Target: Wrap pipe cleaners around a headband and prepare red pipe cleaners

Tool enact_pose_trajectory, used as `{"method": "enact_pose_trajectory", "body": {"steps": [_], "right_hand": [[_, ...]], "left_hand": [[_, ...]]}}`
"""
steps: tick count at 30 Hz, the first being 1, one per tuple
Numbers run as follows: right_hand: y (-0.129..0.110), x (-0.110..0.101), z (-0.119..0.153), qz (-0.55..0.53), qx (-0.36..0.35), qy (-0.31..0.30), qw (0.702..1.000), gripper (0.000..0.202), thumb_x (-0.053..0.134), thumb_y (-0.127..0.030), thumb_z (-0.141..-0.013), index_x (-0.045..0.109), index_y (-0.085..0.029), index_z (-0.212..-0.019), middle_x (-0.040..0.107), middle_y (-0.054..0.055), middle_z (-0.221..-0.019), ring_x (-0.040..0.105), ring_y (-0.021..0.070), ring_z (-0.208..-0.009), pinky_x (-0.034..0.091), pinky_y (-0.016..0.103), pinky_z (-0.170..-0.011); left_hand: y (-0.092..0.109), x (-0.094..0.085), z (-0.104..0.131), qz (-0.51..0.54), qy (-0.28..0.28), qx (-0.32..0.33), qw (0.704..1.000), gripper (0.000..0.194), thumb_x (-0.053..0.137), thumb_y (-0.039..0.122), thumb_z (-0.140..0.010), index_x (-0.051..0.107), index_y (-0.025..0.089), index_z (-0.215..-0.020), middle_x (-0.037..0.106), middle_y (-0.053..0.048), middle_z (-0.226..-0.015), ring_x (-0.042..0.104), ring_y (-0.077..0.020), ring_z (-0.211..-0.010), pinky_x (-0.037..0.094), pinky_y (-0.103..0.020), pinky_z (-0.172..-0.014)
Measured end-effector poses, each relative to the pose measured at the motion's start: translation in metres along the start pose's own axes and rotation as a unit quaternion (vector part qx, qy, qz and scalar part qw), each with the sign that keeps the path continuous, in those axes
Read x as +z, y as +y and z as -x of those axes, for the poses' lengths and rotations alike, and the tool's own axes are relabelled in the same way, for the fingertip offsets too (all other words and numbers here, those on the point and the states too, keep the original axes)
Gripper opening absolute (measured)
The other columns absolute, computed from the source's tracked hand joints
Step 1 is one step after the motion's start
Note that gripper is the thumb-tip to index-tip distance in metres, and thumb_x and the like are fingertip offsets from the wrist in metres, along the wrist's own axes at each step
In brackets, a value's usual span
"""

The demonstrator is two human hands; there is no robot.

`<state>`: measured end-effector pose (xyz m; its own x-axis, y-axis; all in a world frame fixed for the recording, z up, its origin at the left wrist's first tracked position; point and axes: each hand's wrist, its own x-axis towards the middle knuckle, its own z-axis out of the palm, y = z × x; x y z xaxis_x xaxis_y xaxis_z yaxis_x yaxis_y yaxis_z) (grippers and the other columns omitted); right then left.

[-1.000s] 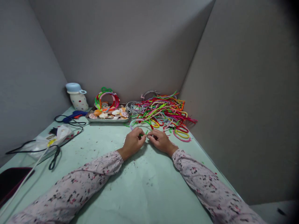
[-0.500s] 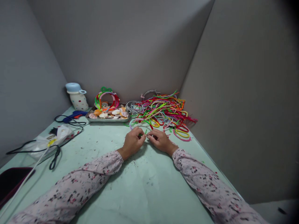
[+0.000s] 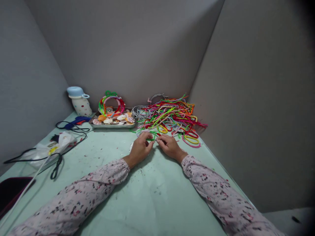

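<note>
My left hand (image 3: 140, 148) is closed in a pinch on a pipe-cleaner ring (image 3: 154, 133), with green showing at its fingertips. A pale lavender stretch shows just beyond the knuckles. My right hand (image 3: 170, 147) pinches the same ring near a red stretch, its fingertips a small gap from those of my left. Fingers hide much of the ring, and whether a smaller piece is between them I cannot make out. Behind the hands lies a tangled heap of colourful pipe cleaners (image 3: 172, 113).
Seashells fill a metal tray (image 3: 112, 127), with pipe-cleaner hoops (image 3: 122, 105) standing on them. To the left are a bottle (image 3: 81, 105), a blue tool (image 3: 77, 121), a plastic bag (image 3: 39, 153) and black cables (image 3: 59, 165). Grey walls (image 3: 137, 49) enclose the table.
The ring has tipped lower and looks flatter behind my hands. My fingertips have drawn slightly apart, and more green shows by my left fingers. The view has shifted slightly.
</note>
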<state>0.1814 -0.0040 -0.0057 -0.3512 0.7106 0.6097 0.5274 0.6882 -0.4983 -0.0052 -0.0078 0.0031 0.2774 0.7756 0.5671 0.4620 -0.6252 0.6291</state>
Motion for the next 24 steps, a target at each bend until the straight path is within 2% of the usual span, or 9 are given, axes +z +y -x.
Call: {"method": "enact_pose_trajectory", "body": {"steps": [6, 12, 24], "right_hand": [[0.0021, 0.0009, 0.0008, 0.004, 0.003, -0.002, 1.000, 0.013, 0.051, -0.021, -0.090, 0.064, -0.020, -0.088, 0.063, 0.004, -0.081, 0.058, 0.0170, -0.076, 0.045, 0.029, -0.070], [0.0021, 0.0010, 0.0008, 0.000, 0.000, -0.003, 1.000, 0.014, 0.050, -0.021, -0.090, 0.064, -0.020, -0.087, 0.063, 0.004, -0.081, 0.058, 0.0169, -0.077, 0.045, 0.029, -0.071], [0.0028, 0.0014, 0.0012, 0.009, -0.009, -0.003, 1.000, 0.015, 0.049, -0.021, -0.091, 0.064, -0.019, -0.087, 0.062, 0.004, -0.080, 0.057, 0.0163, -0.076, 0.044, 0.027, -0.070]], "left_hand": [[0.0010, -0.0012, -0.0009, 0.004, -0.003, 0.024, 1.000, 0.007, 0.057, 0.018, -0.083, 0.058, 0.020, -0.089, 0.058, -0.003, -0.091, 0.054, -0.0139, -0.078, 0.045, -0.024, -0.066], [0.0025, -0.0018, -0.0003, 0.024, -0.019, 0.016, 0.999, 0.012, 0.055, 0.013, -0.083, 0.063, 0.020, -0.089, 0.058, -0.003, -0.091, 0.055, -0.0129, -0.078, 0.046, -0.023, -0.064], [-0.0039, 0.0010, -0.0004, 0.026, 0.004, 0.040, 0.999, 0.013, 0.057, 0.016, -0.085, 0.067, 0.020, -0.092, 0.059, -0.003, -0.088, 0.056, -0.0121, -0.075, 0.046, -0.023, -0.065]]}}
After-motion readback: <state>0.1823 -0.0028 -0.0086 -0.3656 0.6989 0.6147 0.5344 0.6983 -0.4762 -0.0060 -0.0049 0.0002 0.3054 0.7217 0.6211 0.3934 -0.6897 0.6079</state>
